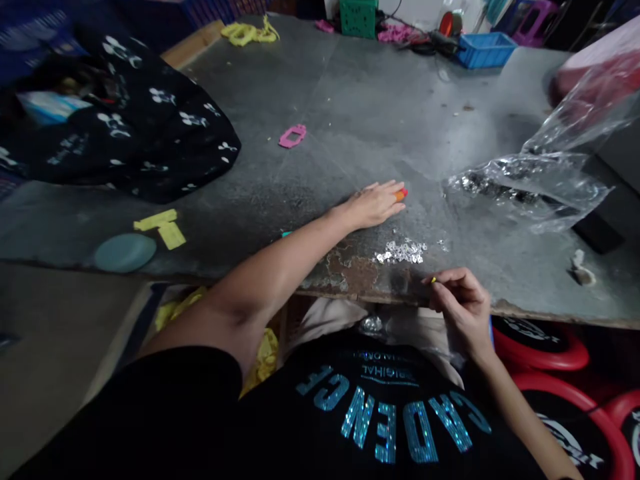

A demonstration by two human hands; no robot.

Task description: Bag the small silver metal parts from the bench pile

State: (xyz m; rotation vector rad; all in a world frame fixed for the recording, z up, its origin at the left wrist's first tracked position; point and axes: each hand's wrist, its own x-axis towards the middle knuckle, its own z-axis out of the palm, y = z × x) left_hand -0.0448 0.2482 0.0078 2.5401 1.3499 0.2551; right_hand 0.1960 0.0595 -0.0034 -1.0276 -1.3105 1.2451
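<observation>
My left hand (376, 204) lies palm down on the grey tabletop (360, 107), fingers stretched out. Something orange with a red tip (401, 194) shows at one of its fingertips; I cannot tell whether it wraps the finger or lies under it. Just nearer the table edge is a pile of small silvery metal pieces (401, 252). To the right of that pile, over the front edge, my right hand (465, 307) pinches a tiny yellow piece (433, 280) between thumb and index finger. Part of a teal item (286, 234) peeks out behind my left forearm.
A clear plastic bag (550, 187) with dark shiny bits lies right, near a black flat object (597, 232). Leftward are a black patterned bag (165, 127), yellow pieces (171, 235) and a greenish oval dish (125, 253). Farther back are a pink frame (293, 136) and blue basket (486, 51).
</observation>
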